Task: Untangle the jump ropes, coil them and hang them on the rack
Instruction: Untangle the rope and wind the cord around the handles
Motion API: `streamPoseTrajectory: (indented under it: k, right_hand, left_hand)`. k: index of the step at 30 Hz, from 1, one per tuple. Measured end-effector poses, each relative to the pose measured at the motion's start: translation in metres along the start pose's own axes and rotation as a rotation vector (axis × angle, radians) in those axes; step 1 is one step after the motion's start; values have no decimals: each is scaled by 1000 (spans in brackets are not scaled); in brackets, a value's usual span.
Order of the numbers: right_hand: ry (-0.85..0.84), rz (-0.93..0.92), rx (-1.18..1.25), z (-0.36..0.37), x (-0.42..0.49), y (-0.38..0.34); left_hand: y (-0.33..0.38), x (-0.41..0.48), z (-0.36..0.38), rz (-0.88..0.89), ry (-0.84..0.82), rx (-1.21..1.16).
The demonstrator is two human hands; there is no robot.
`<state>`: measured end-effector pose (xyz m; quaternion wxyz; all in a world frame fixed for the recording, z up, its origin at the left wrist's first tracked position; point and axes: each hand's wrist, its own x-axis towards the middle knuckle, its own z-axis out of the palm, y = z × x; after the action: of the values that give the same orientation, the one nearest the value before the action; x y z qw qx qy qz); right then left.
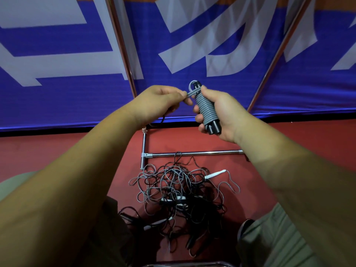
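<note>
The grey jump rope is wound tight round its paired black handles, which the right hand clasps. Its free end runs left from the coil's top, pinched by the left hand. Well below both grips, tangled ropes lie on the red floor, one loop crossing the rack's chrome bar.

Shiny chrome metal rack bar — matt grey rope coil — woven cloth banner.
</note>
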<state>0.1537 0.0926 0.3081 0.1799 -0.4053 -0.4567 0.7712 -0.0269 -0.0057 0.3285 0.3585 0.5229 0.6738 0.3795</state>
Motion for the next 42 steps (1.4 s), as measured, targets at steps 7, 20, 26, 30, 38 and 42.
streamPoseTrajectory:
  k: [7, 20, 26, 30, 38, 42]
  right_hand:
    - [-81, 36, -91, 5, -9, -2]
    - [-164, 64, -301, 8, -12, 0]
    - [-62, 3, -339, 4, -8, 4]
    - [-25, 28, -217, 3, -5, 2]
    - [83, 117, 201, 6, 2, -1]
    - [49, 132, 282, 10, 0, -1]
  left_hand:
    - [-8, 0, -10, -24, -112, 347]
    - [-21, 1, -15, -69, -129, 488]
    - [-14, -7, -21, -159, -335, 427]
    - [-6, -6, -11, -181, -229, 240]
    - [16, -23, 54, 99, -27, 466]
    - [7, -20, 63, 140, 56, 489]
